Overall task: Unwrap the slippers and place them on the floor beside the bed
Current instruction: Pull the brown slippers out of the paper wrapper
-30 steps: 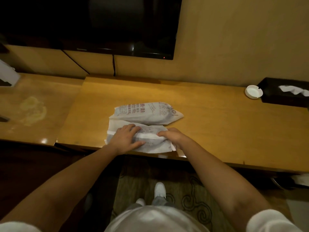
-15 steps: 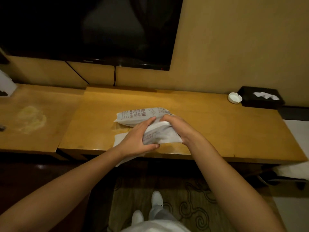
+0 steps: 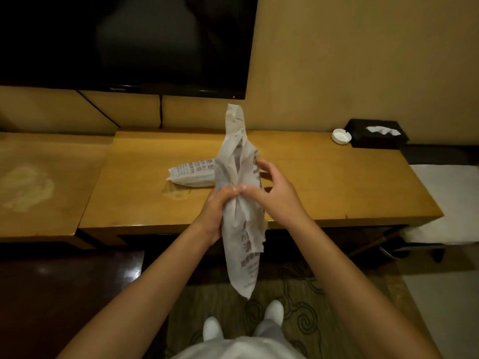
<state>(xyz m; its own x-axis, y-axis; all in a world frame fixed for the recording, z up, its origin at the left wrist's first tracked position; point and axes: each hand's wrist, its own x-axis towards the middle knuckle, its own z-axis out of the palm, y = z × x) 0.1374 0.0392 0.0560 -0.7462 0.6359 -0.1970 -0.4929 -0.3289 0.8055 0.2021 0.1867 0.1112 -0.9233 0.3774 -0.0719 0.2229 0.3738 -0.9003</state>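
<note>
A wrapped slipper packet [image 3: 242, 229], white paper with dark print, stands upright in the air in front of the wooden desk [image 3: 337, 193]. My left hand [image 3: 216, 213] grips its middle from the left. My right hand [image 3: 274, 195] pinches the wrapper from the right at the same height. The paper looks torn and crumpled around the grip. A second wrapped slipper packet [image 3: 191, 173] lies flat on the desk behind the held one, partly hidden by it.
A dark TV [image 3: 124, 42] hangs on the wall above the desk. A white ashtray [image 3: 341, 136] and a black tissue box [image 3: 377, 133] sit at the desk's back right. A lower wooden table [image 3: 33, 187] adjoins on the left. Patterned carpet [image 3: 293, 288] lies underfoot.
Both hands lifted the near packet off the desk and turned it from lying flat to upright. The other packet stayed on the desk.
</note>
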